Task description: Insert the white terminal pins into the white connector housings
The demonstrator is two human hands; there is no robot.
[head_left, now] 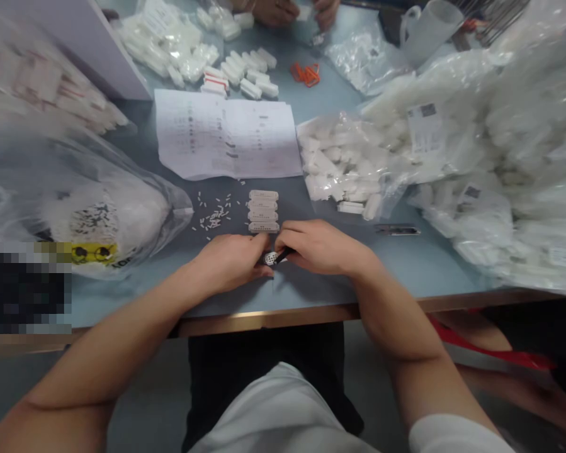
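Near the table's front edge, my left hand [235, 261] is closed around a small white connector housing [270, 258], whose end face shows dark round holes. My right hand [320, 247] grips a slim black tool [283, 254], its tip at that holed face; its exact kind is hard to make out. Just beyond my fingers, several white connector housings [263, 206] lie stacked in a column. Small white pins [213, 218] are scattered to their left.
Printed sheets [226, 135] lie behind the housings. Bags of white parts [344, 160] crowd the right, a large clear bag [122, 214] the left. A metal tool [398, 230] lies right. Across the table are orange clips [305, 74] and another person's hands [283, 11].
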